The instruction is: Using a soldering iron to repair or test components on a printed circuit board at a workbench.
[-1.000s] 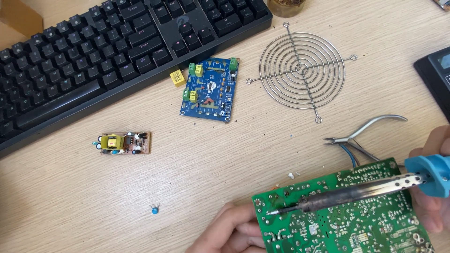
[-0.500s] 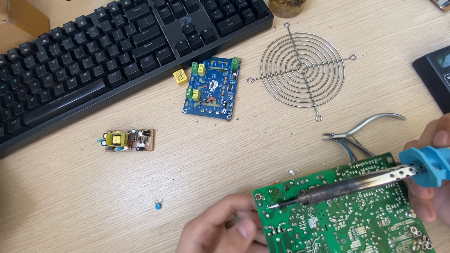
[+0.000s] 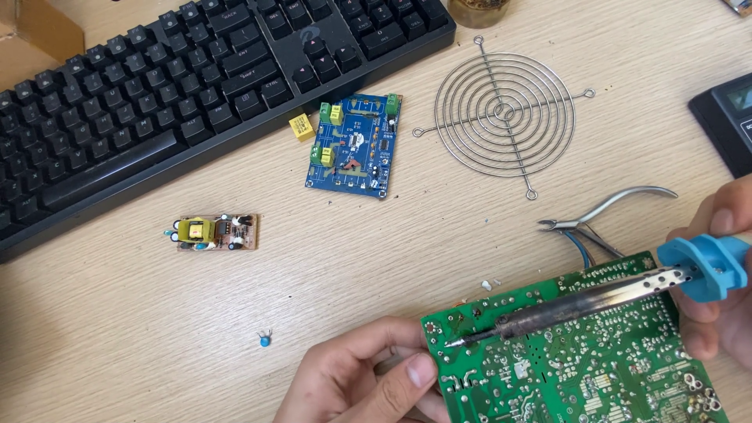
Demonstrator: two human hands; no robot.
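Head view showed the left hand (image 3: 360, 380) pinching the near-left corner of a green circuit board (image 3: 580, 368) on the wooden tabletop (image 3: 117, 337), while the right hand (image 3: 717, 290) was closed around the blue handle of a soldering iron (image 3: 580, 301) whose tip touched the board near that corner. Just beyond lay metal pliers (image 3: 603, 215) and a small blue capacitor (image 3: 265, 339); farther off lay a small brown board (image 3: 215, 233), a blue circuit board (image 3: 354, 146), a wire fan guard (image 3: 504, 115) and a black keyboard (image 3: 157, 102).
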